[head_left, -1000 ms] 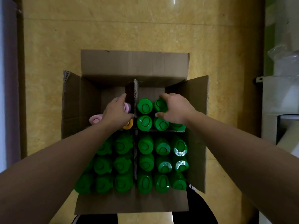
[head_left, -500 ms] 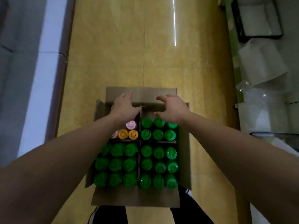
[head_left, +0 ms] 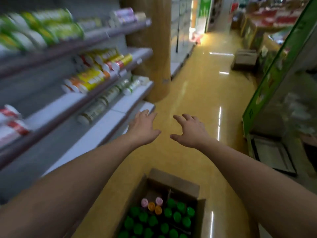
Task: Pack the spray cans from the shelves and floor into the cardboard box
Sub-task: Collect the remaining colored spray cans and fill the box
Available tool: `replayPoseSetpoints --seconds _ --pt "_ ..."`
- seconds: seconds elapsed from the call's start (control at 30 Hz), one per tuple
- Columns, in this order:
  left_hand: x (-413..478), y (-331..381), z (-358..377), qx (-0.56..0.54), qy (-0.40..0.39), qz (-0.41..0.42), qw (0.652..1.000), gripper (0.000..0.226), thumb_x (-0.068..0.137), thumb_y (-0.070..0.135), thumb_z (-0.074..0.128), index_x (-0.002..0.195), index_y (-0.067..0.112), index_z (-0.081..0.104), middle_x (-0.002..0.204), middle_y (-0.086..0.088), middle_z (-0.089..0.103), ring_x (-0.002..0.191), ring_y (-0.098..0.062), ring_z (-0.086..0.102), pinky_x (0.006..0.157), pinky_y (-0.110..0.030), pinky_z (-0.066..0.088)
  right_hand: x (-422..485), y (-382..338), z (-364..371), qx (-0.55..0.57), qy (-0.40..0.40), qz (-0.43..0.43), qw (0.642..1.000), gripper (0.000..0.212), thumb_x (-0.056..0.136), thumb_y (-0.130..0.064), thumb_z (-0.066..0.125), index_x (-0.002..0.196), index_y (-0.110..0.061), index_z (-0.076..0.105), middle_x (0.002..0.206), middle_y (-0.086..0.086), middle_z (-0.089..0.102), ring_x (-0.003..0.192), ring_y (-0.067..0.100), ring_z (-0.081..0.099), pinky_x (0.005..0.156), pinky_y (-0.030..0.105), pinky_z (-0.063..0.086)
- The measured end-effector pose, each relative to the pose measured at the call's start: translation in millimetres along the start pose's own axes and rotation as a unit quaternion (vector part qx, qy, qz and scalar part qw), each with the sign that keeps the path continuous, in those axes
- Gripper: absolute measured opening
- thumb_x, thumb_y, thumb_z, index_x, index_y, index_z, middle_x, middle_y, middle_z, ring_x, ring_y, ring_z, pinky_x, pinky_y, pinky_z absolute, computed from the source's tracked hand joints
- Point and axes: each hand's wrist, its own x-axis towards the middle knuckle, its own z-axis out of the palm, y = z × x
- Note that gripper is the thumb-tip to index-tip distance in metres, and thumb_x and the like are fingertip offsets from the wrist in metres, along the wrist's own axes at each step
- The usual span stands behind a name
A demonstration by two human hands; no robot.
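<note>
Green-capped spray cans (head_left: pixel 176 217) nearly fill brown cardboard box (head_left: pixel 173 179), 6 o'clock; left hand (head_left: pixel 144 129), right hand (head_left: pixel 192 133) grips spread, empty, likely reaching for more.

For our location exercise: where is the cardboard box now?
The cardboard box sits at bottom centre of the head view, on the yellow floor, just right of the shelves.

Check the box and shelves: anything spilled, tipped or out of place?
Nothing spilled or damaged shows. The cardboard box holds mostly green-capped cans; two pink caps and two orange caps stand out in its far left part. The shelf cans are too blurred to judge.
</note>
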Motion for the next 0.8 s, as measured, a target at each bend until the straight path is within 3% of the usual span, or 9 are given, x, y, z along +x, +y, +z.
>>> replayPoseSetpoints --seconds 0.2,0.47,0.8 --pt "-107 -27 -119 0.072 0.066 -0.001 0.995 0.080 0.085 0.056 0.063 0.153 0.027 0.032 0.161 -0.013 0.023 0.148 -0.034 0.020 0.116 -0.051 0.030 -67 -103 -76 -0.016 0.071 -0.076 0.994 0.085 0.084 -0.067 0.062 0.155 -0.035 0.027 0.160 0.011 0.029 0.142 0.038 0.032 0.111 0.053 0.036" --pt "-261 -93 -182 0.124 0.103 -0.023 0.987 0.082 0.084 0.058 0.062 0.153 0.030 0.029 0.160 -0.011 0.023 0.146 -0.034 0.022 0.113 -0.053 0.033 -163 -244 -96 -0.050 0.097 -0.166 0.980 0.089 0.085 -0.067 0.061 0.157 -0.033 0.022 0.165 0.013 0.020 0.148 0.038 0.023 0.115 0.057 0.028" --pt "-447 -164 -210 0.155 0.103 -0.213 0.959 0.081 0.087 0.054 0.063 0.154 0.029 0.026 0.165 -0.011 0.010 0.149 -0.035 0.014 0.116 -0.054 0.027 -232 -364 -57 -0.057 0.056 -0.345 0.935 0.089 0.084 -0.067 0.061 0.157 -0.036 0.020 0.166 0.009 0.015 0.150 0.036 0.017 0.117 0.059 0.024"
